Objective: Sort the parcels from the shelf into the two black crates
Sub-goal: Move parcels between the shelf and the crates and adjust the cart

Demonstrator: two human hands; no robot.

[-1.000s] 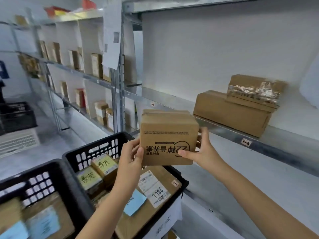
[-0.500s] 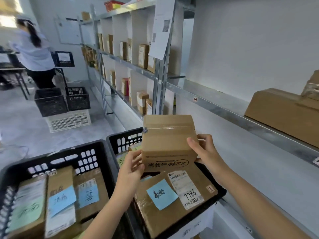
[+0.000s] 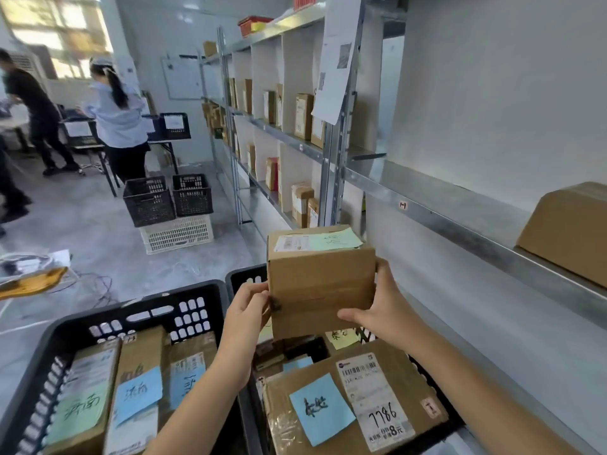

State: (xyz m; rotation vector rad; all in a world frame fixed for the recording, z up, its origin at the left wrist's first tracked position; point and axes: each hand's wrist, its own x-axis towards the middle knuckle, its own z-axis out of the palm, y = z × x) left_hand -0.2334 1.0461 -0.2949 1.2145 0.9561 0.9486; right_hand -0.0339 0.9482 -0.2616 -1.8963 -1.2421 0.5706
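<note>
We grip the brown box point(image 3: 320, 284) with both hands, our left hand point(image 3: 248, 311) and right hand point(image 3: 386, 311) curled round its two sides. It hangs above the right black crate point(image 3: 239, 274), over a big parcel point(image 3: 354, 402) inside.

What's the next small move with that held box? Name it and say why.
Probably tip the top of the box toward you. The left hand and right hand grip it over the right crate, and the green note on top lies too edge-on to read, so its crate isn't settled.
</note>
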